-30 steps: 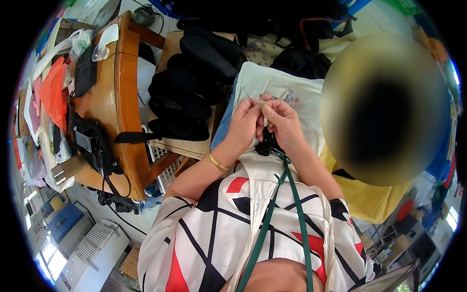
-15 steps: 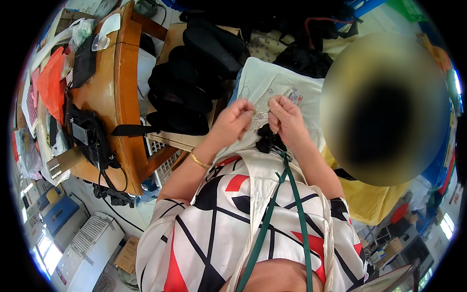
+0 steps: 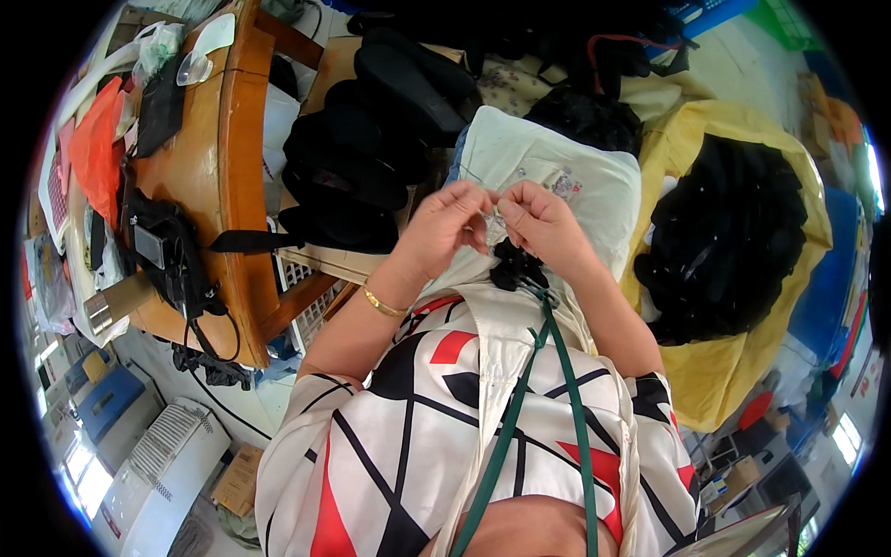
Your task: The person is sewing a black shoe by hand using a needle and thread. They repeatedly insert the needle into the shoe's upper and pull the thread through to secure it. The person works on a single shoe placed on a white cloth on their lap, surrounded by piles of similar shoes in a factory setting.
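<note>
Over my lap, my left hand [image 3: 453,226] and my right hand [image 3: 546,226] meet at the fingertips, both closed in a pinch. A thin dark thread [image 3: 471,175] sticks up from the left fingers. Whatever is between the right fingertips is too small to make out. Beneath both hands lies a white cloth [image 3: 534,139] with a small printed floral patch [image 3: 562,182], spread over a cushion-like shape. A bunched black piece of fabric [image 3: 513,267] sits just below the fingers, close to the green cord [image 3: 568,399] that hangs down my front.
Black shoes [image 3: 348,176] are heaped in a cardboard box at the left, beside a wooden table [image 3: 200,176] holding a black bag [image 3: 167,251]. To the right stands a yellow sack [image 3: 710,390] full of black items [image 3: 733,241]. More black material [image 3: 585,116] lies beyond the cloth.
My hands have come together from slightly apart, the left moving right and the right moving a little left. Their fingertips now meet. The view has shifted slightly.
</note>
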Tool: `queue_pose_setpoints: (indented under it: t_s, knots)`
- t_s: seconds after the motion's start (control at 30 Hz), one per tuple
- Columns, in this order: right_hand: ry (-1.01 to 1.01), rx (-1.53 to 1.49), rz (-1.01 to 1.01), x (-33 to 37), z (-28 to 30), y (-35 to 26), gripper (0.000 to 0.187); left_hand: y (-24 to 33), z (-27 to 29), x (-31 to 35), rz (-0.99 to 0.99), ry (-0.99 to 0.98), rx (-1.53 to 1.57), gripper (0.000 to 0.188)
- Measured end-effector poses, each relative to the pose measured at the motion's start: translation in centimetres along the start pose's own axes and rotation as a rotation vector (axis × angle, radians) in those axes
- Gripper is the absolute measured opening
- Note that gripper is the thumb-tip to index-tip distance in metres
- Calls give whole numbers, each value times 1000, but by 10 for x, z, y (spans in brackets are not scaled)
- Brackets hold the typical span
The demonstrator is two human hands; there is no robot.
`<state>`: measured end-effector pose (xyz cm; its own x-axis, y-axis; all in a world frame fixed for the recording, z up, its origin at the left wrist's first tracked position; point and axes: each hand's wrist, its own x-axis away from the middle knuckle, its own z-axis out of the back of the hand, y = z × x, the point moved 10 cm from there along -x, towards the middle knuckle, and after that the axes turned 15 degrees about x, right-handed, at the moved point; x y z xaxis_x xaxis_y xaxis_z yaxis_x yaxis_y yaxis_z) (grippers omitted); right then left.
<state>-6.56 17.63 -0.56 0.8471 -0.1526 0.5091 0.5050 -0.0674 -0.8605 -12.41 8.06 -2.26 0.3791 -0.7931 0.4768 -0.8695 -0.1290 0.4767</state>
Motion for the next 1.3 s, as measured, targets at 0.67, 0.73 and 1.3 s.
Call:
queue_pose_setpoints:
  t_s: [0.67,0.73,1.3]
  knots:
    - [96,189,33,-10,-13,5,16,55,-33,53,-491,115,-1299,20]
    - [128,234,62,-4,-9,-1,17,55,-22,47,-478,90,-1002,19]
    - [227,47,236,14,-12,-1,15,22,4,14,-325,133,138,11]
